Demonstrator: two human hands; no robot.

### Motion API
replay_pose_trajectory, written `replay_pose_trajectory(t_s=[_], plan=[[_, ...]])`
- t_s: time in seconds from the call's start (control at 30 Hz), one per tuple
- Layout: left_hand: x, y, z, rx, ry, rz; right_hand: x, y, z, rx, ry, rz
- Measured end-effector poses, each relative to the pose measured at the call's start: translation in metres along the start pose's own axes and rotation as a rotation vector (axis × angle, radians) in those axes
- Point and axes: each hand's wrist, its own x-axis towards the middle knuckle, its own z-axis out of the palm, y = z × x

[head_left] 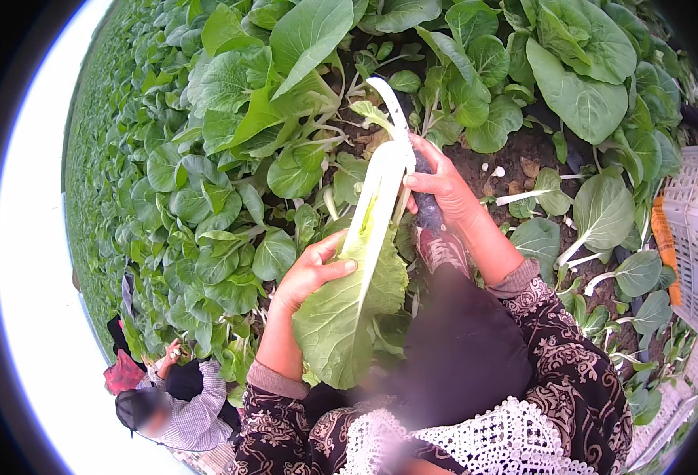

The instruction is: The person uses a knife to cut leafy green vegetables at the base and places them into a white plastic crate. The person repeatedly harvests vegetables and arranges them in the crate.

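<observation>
My left hand (319, 270) grips the leafy part of a pale green leafy vegetable (364, 237), its thumb lying on the leaf. The thick white stalk end points up and away from me. My right hand (447, 187) is closed around a dark, rough handle (427, 205) beside the stalk base, with the thumb near the stalk. A curved white strip (392, 104) with dark specks rises above this hand; whether it is a blade or a detached stalk I cannot tell. Part of the right hand's fingers is hidden behind the stalk and handle.
Dense leafy green plants (224, 202) grow ahead and left. Loose leaves with white stalks (601, 217) lie on the soil at right, near a white plastic crate (693, 231) with an orange strip. My shoe (442, 249) is just below the handle. Another person (189, 409) crouches at lower left.
</observation>
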Motion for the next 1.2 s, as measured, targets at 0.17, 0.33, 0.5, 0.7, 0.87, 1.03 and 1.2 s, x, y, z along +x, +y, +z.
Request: replay_pose_trajectory(t_s=[0.17,0.33,0.5,0.7,0.87,1.03,1.2], plan=[[0.029,-0.034,0.029,-0.034,-0.096,0.226,-0.018,0.027,0.000,-0.085,0.042,0.179],[0.055,-0.053,0.068,-0.067,0.177,0.207,-0.021,0.029,-0.021,-0.122,0.124,0.293],[0.051,-0.004,0.039,0.719,0.217,-0.026,-0.008,0.012,-0.048,0.271,0.121,0.125],[0.042,0.108,0.024,0.731,0.243,0.250,0.043,0.022,-0.060,-0.502,0.227,-0.009],[0.095,0.163,0.009,0.897,0.252,0.326,0.133,0.061,-0.046,-0.661,0.196,-0.195],[0.151,0.182,-0.023,1.087,0.260,0.303,0.200,0.090,-0.045,-0.935,0.214,-0.246],[0.140,0.168,-0.120,1.098,0.538,0.001,0.174,0.104,-0.043,-0.983,0.074,-0.217]])
